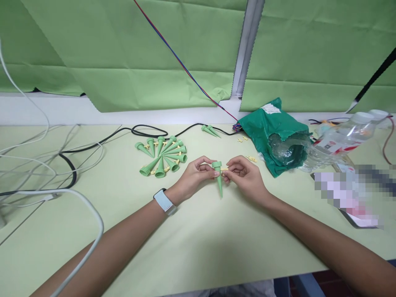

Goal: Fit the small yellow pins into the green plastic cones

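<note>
My left hand (194, 175) and my right hand (244, 175) meet above the pale green table, with a green plastic watering spike (218, 178) between them, tip down. My left fingers pinch the spike near its wide top. My right fingers hold a small yellow plastic piece (224, 168) against the spike's upper side, partly hidden by the fingers. To the left lies a ring of several green spikes with yellow pieces (161, 156). A few loose yellow pieces (252, 159) lie just beyond my right hand.
A green plastic bag (272, 136) and a clear plastic bottle (343, 140) stand at the back right. A blurred phone (346, 198) lies at the right. Black and white cables (74, 165) cross the table's left side. Green paper (123, 41) covers the wall.
</note>
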`<state>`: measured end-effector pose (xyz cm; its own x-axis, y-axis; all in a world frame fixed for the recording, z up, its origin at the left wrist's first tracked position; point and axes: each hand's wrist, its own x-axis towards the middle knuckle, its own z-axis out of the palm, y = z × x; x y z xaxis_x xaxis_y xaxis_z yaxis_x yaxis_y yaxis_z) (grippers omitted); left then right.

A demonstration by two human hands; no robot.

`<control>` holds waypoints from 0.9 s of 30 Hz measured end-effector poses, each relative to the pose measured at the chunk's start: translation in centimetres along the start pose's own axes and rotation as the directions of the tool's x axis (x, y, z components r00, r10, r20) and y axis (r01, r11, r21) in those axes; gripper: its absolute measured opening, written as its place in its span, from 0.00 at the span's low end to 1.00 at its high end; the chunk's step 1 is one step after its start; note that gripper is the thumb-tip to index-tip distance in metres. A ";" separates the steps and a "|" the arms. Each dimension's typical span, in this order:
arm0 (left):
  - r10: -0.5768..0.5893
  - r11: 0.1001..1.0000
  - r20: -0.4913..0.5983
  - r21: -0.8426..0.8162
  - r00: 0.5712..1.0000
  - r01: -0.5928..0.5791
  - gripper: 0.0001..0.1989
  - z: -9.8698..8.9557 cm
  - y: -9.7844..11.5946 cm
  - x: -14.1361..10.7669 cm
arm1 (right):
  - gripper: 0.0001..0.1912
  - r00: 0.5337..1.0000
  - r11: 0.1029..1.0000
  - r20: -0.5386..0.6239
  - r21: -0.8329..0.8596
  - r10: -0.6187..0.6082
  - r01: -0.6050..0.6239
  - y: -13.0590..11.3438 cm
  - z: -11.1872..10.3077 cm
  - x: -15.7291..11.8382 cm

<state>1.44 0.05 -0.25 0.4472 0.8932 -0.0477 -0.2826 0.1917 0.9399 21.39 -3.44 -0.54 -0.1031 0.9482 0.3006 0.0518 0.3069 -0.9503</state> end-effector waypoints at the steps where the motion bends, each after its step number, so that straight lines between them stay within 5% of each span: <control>1: 0.008 1.000 -0.009 -0.009 1.000 -0.008 0.20 0.0 0.0 0.0 | 0.15 0.999 0.997 -0.013 0.065 0.042 -0.041 0.2 0.1 0.1; 10: 0.030 0.998 -0.026 -0.061 0.999 -0.032 0.21 0.1 -0.4 0.3 | 0.18 0.995 0.985 -0.041 0.151 0.094 -0.087 0.8 -0.1 0.4; 19: 0.055 0.998 -0.064 0.015 0.996 -0.054 0.20 -0.3 -1.0 0.4 | 0.20 0.977 0.945 0.050 0.248 0.208 -0.214 0.9 -0.3 0.5; 27: -0.011 0.999 -0.028 -0.050 1.000 0.009 0.18 0.2 -0.2 0.2 | 0.09 0.995 0.993 0.052 -0.085 -0.081 0.085 1.1 -0.9 -0.1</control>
<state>1.75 0.11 -0.41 0.4258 0.9023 -0.0672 -0.3209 0.2201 0.9212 22.33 -3.09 -1.52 -0.1582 0.9148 0.3717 0.1267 0.3921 -0.9111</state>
